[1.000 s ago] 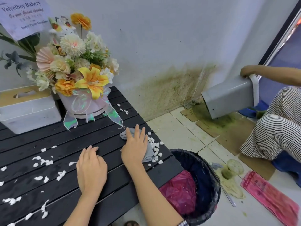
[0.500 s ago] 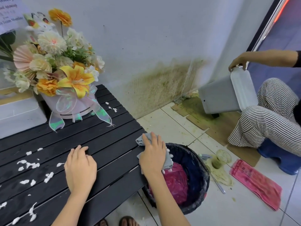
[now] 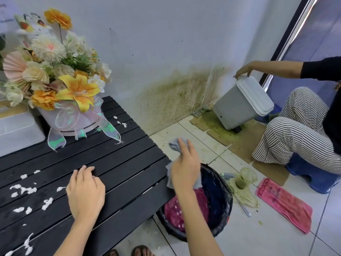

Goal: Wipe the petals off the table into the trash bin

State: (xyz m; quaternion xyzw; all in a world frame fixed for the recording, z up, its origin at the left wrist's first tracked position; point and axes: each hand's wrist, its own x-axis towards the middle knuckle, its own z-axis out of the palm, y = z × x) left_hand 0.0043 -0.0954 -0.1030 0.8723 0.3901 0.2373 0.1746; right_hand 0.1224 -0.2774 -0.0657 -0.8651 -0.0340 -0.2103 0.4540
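Head view, items as we find them: one black slatted table (image 3: 114,163) filling the left half of the scene; scattered white petals (image 3: 24,190) lying on its near left slats, with a few more (image 3: 120,122) at the far edge beside the flowers; one round bin lined with a black bag (image 3: 217,196) standing on the tiled floor just right of the table's near right corner, holding crumpled pink material (image 3: 177,213) speckled with white petals. We record the left hand (image 3: 85,193) resting palm down on the table, fingers loosely bent at the tips, holding nothing. We record the right hand (image 3: 184,163) off the table's right edge, above the bin, fingers lying over a grey cloth (image 3: 174,145) that hangs out from under it on both sides; we cannot tell how firmly it is gripped. Further entries: one bouquet of yellow, orange and cream flowers in a pale round box (image 3: 55,80) at the far left of the table; one translucent white storage box (image 3: 18,130) left of it; a second person in striped trousers (image 3: 299,130) at the far right, one hand on a tilted grey lidded bin (image 3: 241,104); one pink towel (image 3: 286,204) flat on the floor, right.
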